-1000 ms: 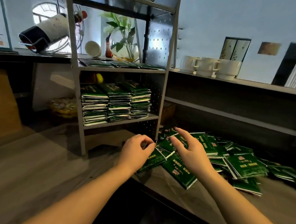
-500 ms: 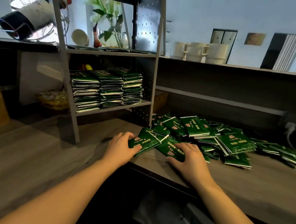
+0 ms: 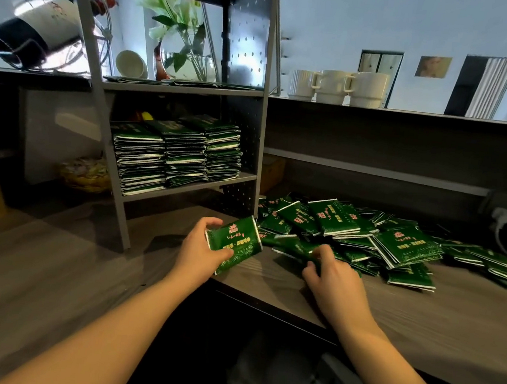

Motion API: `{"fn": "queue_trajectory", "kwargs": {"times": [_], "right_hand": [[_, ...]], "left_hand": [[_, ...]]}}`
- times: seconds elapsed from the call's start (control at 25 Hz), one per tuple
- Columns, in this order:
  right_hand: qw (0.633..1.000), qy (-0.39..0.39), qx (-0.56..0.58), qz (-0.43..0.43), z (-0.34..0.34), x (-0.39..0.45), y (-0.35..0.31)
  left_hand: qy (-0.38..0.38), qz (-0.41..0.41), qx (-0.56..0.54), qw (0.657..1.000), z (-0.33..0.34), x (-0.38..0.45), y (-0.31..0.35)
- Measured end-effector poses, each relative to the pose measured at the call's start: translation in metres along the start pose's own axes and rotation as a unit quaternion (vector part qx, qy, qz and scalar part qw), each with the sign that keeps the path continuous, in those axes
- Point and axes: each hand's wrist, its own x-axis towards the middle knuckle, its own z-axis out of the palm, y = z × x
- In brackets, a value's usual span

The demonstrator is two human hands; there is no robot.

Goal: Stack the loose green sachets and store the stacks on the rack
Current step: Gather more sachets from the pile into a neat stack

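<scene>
Both forearms bare, reaching forward. Left hand (image 3: 200, 250) raised, thumb and curled fingers gripping. Right hand (image 3: 332, 276) lower, palm down, fingers curled, pinching.

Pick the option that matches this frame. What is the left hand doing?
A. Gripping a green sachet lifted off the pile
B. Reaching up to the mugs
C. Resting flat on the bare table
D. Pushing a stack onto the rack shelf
A. The left hand has thumb and fingers curled round a green sachet, held tilted near the table edge, apart from the loose pile, while the right hand picks at sachets on the pile's near edge.
</scene>
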Motion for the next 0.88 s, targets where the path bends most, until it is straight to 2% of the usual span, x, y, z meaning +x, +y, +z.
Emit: {"fn": "queue_trajectory", "kwargs": {"times": [0.08, 0.12, 0.24, 0.32, 0.36, 0.44, 0.52, 0.56, 0.6, 0.64, 0.72, 0.76, 0.88], "right_hand": [[0.998, 0.059, 0.029, -0.001, -0.004, -0.002, 0.003], [0.998, 0.058, 0.039, -0.005, -0.004, -0.001, 0.005], [0.998, -0.013, 0.056, 0.015, -0.001, 0.0, 0.01], [0.982, 0.007, 0.171, 0.078, -0.002, 0.003, 0.014], [0.955, 0.056, 0.268, 0.117, -0.004, 0.006, 0.017], [0.854, 0.152, 0.459, 0.192, -0.009, 0.01, 0.022], [0.743, 0.175, 0.598, 0.245, -0.014, 0.011, 0.025], [0.71, 0.157, 0.633, 0.265, -0.015, 0.011, 0.025], [0.71, 0.122, 0.639, 0.271, -0.013, 0.011, 0.024], [0.743, 0.076, 0.613, 0.256, -0.012, 0.01, 0.022], [0.836, 0.005, 0.519, 0.179, -0.01, 0.005, 0.017], [0.86, -0.014, 0.491, 0.137, -0.008, 0.004, 0.016], [0.894, -0.017, 0.438, 0.092, 0.0, 0.003, 0.018]], "left_hand": [[0.01, -0.021, -0.076, 0.997, -0.003, 0.002, -0.001], [0.014, -0.034, -0.114, 0.993, -0.003, 0.004, 0.0], [0.001, -0.068, -0.173, 0.983, 0.0, 0.003, 0.007], [-0.027, -0.067, -0.196, 0.978, 0.003, 0.002, 0.008], [-0.04, -0.069, -0.208, 0.975, 0.004, 0.003, 0.009], [-0.068, -0.089, -0.226, 0.968, 0.009, 0.008, 0.011], [-0.105, -0.118, -0.232, 0.96, 0.016, 0.015, 0.016], [-0.125, -0.125, -0.232, 0.957, 0.021, 0.018, 0.019], [-0.143, -0.128, -0.231, 0.954, 0.027, 0.021, 0.018], [-0.155, -0.131, -0.233, 0.951, 0.034, 0.021, 0.017], [-0.166, -0.127, -0.234, 0.95, 0.042, 0.019, 0.013], [-0.17, -0.124, -0.236, 0.949, 0.044, 0.018, 0.011], [-0.186, -0.105, -0.259, 0.942, 0.042, 0.013, 0.004]]}}
